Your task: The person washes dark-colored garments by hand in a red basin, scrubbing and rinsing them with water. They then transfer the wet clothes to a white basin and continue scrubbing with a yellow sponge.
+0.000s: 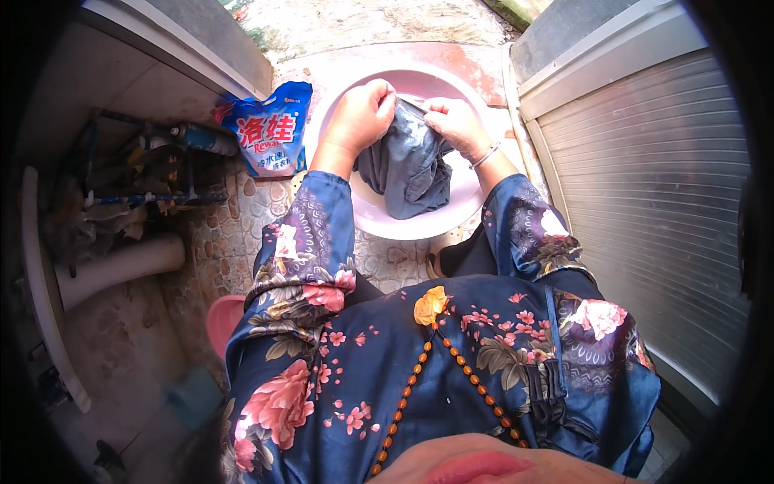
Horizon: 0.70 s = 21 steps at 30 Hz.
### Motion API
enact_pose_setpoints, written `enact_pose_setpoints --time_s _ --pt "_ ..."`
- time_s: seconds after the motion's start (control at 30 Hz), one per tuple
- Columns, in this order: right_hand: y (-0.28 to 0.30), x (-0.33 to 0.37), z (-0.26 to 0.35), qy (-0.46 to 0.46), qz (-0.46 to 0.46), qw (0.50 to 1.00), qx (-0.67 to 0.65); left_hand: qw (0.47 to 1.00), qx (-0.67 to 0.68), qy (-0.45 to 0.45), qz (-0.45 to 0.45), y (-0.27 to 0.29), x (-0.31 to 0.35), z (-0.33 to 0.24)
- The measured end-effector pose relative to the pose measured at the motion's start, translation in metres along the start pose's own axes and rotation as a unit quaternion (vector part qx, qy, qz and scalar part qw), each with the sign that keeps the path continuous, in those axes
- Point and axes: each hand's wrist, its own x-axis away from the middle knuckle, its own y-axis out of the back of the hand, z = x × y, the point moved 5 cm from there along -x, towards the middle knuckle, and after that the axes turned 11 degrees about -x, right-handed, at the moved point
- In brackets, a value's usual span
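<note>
A dark grey wet garment hangs from both my hands over a pale pink basin. My left hand is closed on the cloth's top edge at the left. At the right, my right hand pinches the same edge, a bracelet on its wrist. The cloth is stretched between the two hands, and its lower folds droop into the basin. Which kind of garment it is, I cannot tell. Beside the basin, to the left, stands a blue and pink bag of washing powder.
A rack with shoes and a bottle stands at the left by a white washbasin pedestal. Part of a pink tub shows near my left side. A ribbed metal door stands on the right. Pebble-patterned tiles cover the floor.
</note>
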Motion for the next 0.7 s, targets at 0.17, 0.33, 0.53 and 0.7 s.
enact_pose_setpoints --time_s 0.17,0.33,0.53,0.7 --pt "-0.006 0.003 -0.003 0.022 -0.025 0.987 -0.156 0.996 -0.067 0.028 -0.048 0.003 0.004 -0.001" --pt "-0.005 -0.02 -0.048 0.037 0.032 0.912 -0.407 0.977 -0.192 -0.083 -0.039 -0.03 0.021 -0.067" --pt "-0.065 0.023 0.024 0.025 -0.166 0.863 -0.476 0.958 -0.182 -0.027 -0.22 -0.009 0.005 -0.056" --pt "-0.055 -0.023 -0.04 0.141 0.046 0.768 -0.622 0.964 -0.172 -0.148 -0.136 -0.044 0.028 -0.09"
